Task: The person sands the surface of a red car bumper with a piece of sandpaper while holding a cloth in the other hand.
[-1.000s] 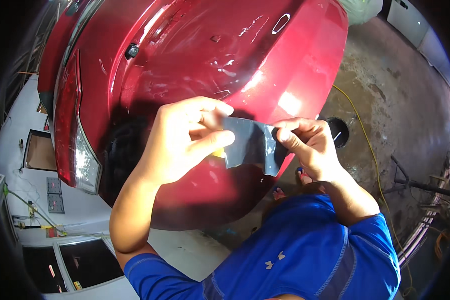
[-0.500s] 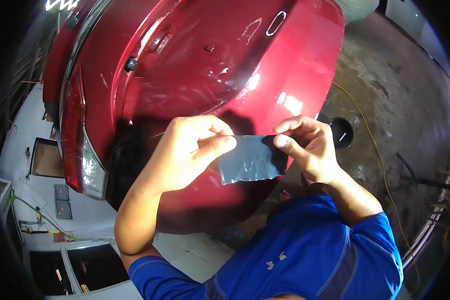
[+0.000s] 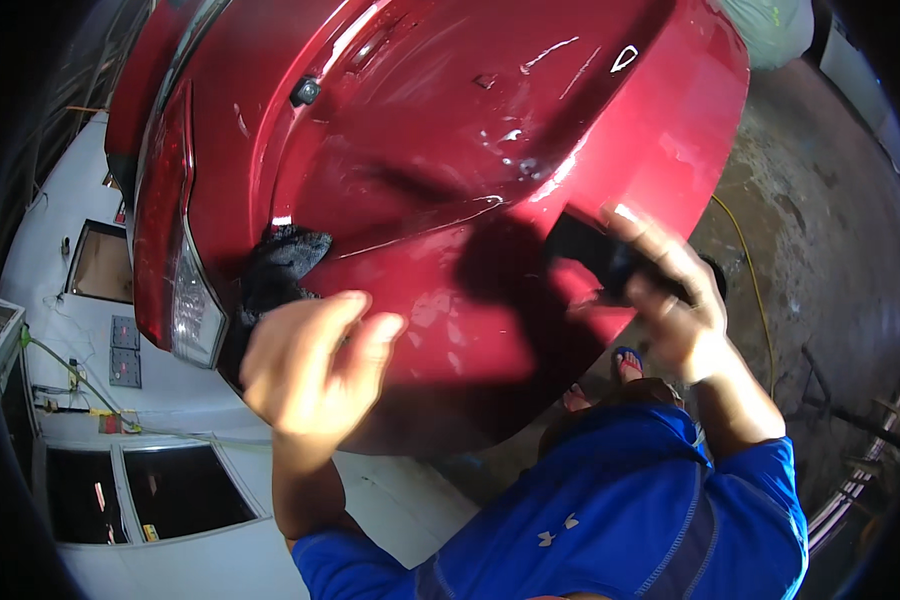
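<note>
The dark sheet [image 3: 595,255], a small piece of what looks like abrasive paper, sits pinched in my right hand [image 3: 670,300], thumb and fingers clenched on its lower edge, and it is pressed flat against the red bumper panel [image 3: 450,170] just above that grip. Nearest to me, below both wrists, I see my own blue shirt [image 3: 610,510], and under the right forearm a foot in a blue sandal [image 3: 627,362] on the floor. My left hand [image 3: 310,365] hangs apart from the sheet, well to its left, grasping nothing, fingers loosely curled and slightly spread just in front of the panel's lower curve. Up and left of that hand a rough black hole [image 3: 275,270] breaks the red paint, beside the tail lamp [image 3: 185,300]. Beyond the right hand a yellow hose [image 3: 755,290] runs over the stained concrete floor [image 3: 820,200]. Farther left of the left hand lies white bodywork [image 3: 90,350] with dark window openings.
</note>
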Demonstrator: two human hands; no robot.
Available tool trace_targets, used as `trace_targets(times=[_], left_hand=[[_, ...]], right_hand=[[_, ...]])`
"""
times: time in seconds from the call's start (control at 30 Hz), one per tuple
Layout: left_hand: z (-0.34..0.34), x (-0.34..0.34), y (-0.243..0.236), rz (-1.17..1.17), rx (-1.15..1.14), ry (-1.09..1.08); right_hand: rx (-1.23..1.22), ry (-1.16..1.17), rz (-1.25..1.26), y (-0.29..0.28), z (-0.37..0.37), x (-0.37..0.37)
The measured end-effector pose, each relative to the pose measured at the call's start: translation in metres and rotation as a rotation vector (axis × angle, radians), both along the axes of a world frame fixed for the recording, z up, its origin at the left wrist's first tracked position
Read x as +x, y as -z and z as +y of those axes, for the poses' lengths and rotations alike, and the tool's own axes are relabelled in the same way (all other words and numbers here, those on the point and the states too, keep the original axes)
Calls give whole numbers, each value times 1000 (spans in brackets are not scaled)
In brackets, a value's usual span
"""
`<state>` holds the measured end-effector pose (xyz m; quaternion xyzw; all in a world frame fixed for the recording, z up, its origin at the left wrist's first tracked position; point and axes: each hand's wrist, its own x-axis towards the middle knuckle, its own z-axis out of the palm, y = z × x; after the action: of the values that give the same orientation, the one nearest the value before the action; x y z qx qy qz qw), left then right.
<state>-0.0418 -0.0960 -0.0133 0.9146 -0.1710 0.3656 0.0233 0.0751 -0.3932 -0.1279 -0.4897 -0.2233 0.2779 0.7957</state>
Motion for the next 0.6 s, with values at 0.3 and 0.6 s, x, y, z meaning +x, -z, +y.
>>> trace_targets(times=[0.3,0.6], left_hand=[[48,-12,16,-68,-18,-426],[53,-22,31,-206,-37,-544]], right_hand=[[-357,182,-1495,-6,68,97],[-396,-487,-1382,-50,74,124]])
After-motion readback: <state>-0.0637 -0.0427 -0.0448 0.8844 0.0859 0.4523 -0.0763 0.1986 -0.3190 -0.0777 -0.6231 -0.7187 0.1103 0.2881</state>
